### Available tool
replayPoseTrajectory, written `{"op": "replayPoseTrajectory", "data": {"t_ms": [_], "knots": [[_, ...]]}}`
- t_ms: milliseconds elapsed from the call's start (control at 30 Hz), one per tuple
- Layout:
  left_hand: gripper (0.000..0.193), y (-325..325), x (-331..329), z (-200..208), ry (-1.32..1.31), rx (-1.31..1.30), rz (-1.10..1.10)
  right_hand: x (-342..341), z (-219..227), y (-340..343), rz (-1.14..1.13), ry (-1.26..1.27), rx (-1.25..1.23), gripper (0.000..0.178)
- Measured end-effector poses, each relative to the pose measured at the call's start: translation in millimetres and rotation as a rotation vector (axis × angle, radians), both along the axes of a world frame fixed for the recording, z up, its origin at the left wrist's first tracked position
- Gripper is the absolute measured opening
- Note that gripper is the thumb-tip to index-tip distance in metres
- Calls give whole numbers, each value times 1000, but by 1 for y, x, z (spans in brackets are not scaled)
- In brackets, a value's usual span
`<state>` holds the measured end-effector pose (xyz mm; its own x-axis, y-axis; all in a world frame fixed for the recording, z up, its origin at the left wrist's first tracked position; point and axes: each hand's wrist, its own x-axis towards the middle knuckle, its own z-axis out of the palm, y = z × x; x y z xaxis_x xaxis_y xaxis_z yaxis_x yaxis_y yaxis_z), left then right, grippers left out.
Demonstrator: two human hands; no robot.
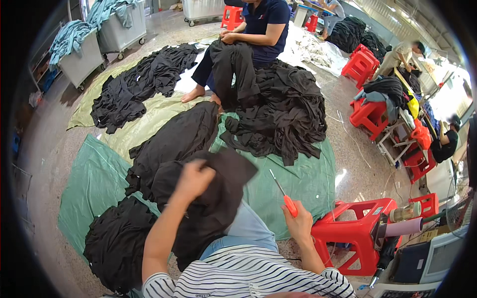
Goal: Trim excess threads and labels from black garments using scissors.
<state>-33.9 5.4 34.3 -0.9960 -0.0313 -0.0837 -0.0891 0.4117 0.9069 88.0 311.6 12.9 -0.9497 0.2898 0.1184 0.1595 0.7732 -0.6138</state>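
Observation:
My left hand (194,183) is closed on a black garment (226,171) and holds it up over my lap; the motion blurs both a little. More of the dark cloth drapes across my legs in light blue jeans (253,226). In my right hand (300,224), held apart from the cloth on the right, is a red-handled tool (290,205) with a long thin metal shaft pointing up and away. Its exact kind I cannot make out. Dark garments (174,134) lie heaped just beyond my left hand, and another black heap (119,243) sits at the near left.
Green sheeting (92,169) covers the floor. A red plastic stool (357,228) stands close on my right, with a lilac tube (403,227) beside it. Ahead, a seated person (268,35) handles dark trousers next to a large black pile (288,109). Grey wheeled bins (82,59) stand far left.

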Motion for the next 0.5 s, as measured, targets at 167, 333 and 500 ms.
{"op": "replayPoseTrajectory", "data": {"t_ms": [167, 333, 500], "knots": [[24, -213, 67, -1, 498, 1149, 674, -13, -2, -5, 21, 2, 16, 27], [39, -358, 231, 55, 967, 1065, 1240, -34, -8, -15, 129, 6, 42, 24], [42, -465, 342, 164, 881, -740, 1421, -55, -13, -17, 279, 169, 117, 28]]}}
